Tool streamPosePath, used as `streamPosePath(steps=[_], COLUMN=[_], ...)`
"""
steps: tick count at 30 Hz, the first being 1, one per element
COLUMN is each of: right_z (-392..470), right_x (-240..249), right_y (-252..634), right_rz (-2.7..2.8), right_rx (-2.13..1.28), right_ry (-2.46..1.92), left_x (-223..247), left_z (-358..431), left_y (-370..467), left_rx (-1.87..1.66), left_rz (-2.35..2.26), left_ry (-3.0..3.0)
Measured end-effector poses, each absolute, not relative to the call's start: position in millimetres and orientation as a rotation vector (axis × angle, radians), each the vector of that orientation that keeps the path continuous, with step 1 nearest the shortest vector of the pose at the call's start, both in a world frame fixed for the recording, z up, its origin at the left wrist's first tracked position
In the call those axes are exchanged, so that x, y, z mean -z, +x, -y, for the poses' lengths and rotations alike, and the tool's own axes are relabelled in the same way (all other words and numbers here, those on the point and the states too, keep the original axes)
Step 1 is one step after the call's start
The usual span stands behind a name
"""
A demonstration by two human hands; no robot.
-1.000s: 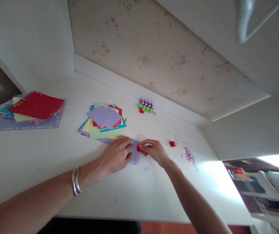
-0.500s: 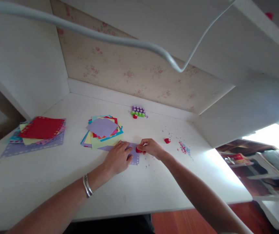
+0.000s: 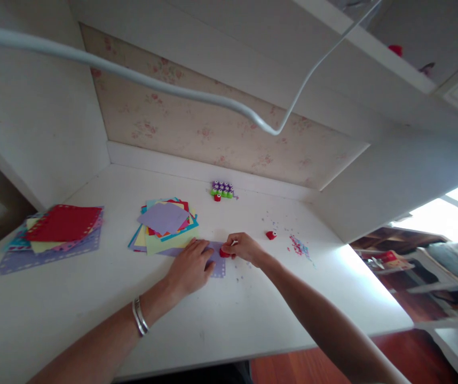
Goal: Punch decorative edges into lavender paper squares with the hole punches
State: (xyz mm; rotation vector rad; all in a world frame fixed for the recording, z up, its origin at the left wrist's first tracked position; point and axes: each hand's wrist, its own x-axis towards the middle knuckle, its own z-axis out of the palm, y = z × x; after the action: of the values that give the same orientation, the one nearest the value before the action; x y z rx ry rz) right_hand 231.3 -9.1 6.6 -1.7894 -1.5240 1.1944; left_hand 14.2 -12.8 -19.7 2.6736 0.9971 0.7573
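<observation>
A purple sheet of paper (image 3: 218,269) with punched holes along its edge lies on the white desk. My left hand (image 3: 192,266) rests flat on it, fingers spread. At the sheet's right edge, my right hand (image 3: 244,249) is closed on a small red craft punch (image 3: 224,252), partly hidden by the fingers. Just beyond my left hand is a stack of uncut coloured paper (image 3: 165,218), with a purple piece on top.
Punched sheets (image 3: 64,224), red uppermost, lie at the far left. Several purple and green punches (image 3: 222,189) stand by the back wall with a red one (image 3: 217,198). Another red punch (image 3: 271,234) and paper confetti (image 3: 299,246) lie at right. A white cable (image 3: 213,98) hangs across the top.
The camera view has shifted, so the desk sits slightly lower in the picture. Both hands stay on the purple sheet, the right one still gripping the red craft punch at its edge.
</observation>
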Motion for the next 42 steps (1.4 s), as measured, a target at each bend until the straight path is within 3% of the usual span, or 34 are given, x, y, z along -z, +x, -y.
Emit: streamPosePath(steps=[20,23,30,42], right_z=[24,31,52,56], right_x=[-31,-39,-39,-31], right_y=[265,272,255,320], right_rz=[1.582,1.704,2.006,2.003], right_rx=[-1.304,-1.165,-0.462,-0.391], right_ry=[-1.816,-1.893,-1.938,-1.965], left_x=[21,20,18,19], left_z=[12,12,11,10], left_y=[14,14,15,15], left_rx=[-0.711,-0.695,-0.639,-0.664], left_rz=[-1.02,-1.027,-1.04,-1.019], left_ry=[2.663,2.66,2.663,2.659])
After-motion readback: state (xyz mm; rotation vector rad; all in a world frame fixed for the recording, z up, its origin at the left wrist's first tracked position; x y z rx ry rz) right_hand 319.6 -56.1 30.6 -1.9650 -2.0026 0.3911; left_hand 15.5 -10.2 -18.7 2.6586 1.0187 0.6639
